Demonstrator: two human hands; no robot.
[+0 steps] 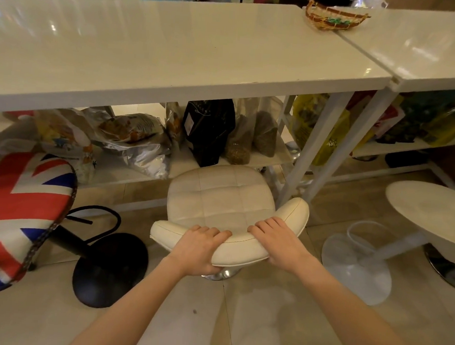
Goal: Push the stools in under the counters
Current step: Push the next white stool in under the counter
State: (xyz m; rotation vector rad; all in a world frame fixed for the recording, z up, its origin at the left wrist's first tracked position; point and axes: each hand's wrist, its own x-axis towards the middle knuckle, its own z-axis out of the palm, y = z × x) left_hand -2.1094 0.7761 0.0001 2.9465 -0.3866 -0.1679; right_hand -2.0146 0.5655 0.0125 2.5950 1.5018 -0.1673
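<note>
Flag-patterned stool (18, 213) at near left, left hand (200, 248) and right hand (275, 242) each with grip curled over the cream stool's (219, 198) backrest, seat edging under the white tabletop (175, 51), round white stool (431, 211) right

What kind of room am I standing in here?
Probably a home kitchen or pantry bar area: a glossy white counter, food bags stored on the shelf beneath, and bar stools, including the cream stool both hands hold.
</note>
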